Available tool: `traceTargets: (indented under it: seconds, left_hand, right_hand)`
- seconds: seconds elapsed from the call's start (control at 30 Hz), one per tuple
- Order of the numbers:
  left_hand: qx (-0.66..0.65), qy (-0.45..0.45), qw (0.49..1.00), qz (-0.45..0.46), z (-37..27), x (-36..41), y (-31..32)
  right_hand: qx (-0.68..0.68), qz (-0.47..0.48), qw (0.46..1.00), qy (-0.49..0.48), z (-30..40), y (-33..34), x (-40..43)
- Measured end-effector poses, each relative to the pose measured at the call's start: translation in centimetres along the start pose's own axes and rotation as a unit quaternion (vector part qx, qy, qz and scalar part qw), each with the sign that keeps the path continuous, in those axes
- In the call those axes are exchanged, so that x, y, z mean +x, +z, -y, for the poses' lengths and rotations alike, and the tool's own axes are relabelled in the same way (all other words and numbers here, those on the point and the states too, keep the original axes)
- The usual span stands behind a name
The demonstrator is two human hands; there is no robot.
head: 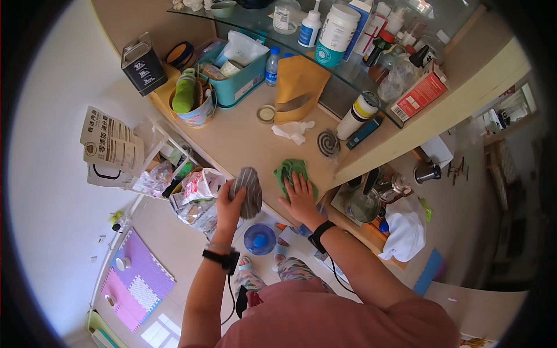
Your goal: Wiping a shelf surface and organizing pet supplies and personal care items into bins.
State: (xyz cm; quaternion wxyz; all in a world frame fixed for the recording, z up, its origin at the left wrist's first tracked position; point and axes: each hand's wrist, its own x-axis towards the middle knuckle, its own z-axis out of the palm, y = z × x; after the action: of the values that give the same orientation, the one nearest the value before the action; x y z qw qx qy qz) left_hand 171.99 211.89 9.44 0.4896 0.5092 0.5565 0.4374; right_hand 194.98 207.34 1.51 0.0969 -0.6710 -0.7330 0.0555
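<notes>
My left hand point(229, 208) grips a grey striped object point(247, 193), perhaps folded cloth or a pouch, over the front edge of the wooden counter point(237, 150). My right hand point(299, 198) lies flat with spread fingers on a crumpled green cloth point(289, 167), which rests on the counter near its right end. Farther back on the counter are a coiled dark mosquito coil point(328, 142), a crumpled white tissue point(294, 131) and a roll of tape point(266, 114).
A brown paper pouch point(300, 80), a teal bin point(239, 82) and a patterned bucket point(193, 116) stand at the back. Above hangs a glass shelf point(261, 32) with bottles. Stuffed bags point(196, 204) sit at left, a pot point(364, 204) at right, a water jug point(260, 239) below.
</notes>
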Motion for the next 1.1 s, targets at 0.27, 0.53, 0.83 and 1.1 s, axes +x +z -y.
traceTargets:
  seconds: [0.27,0.53,0.83,1.1]
  left_hand:
    - [0.209,0.237,0.948,-0.03,1.6,10.4,8.3]
    - [0.342,0.298,0.878,0.155,0.3,16.9,16.3]
    - [0.179,0.369,0.883,0.229,-2.7,11.4,12.3]
    - [0.034,0.078,0.893,0.442,0.7,7.2,9.5]
  right_hand:
    - [0.031,0.043,0.999,-0.009,-0.4,-1.2,0.4]
    - [0.035,0.047,0.998,0.0,0.1,-1.1,0.3]
    - [0.509,-0.074,0.843,0.154,-2.7,-4.2,1.0]
    - [0.648,-0.063,0.737,0.183,1.9,-5.2,3.5]
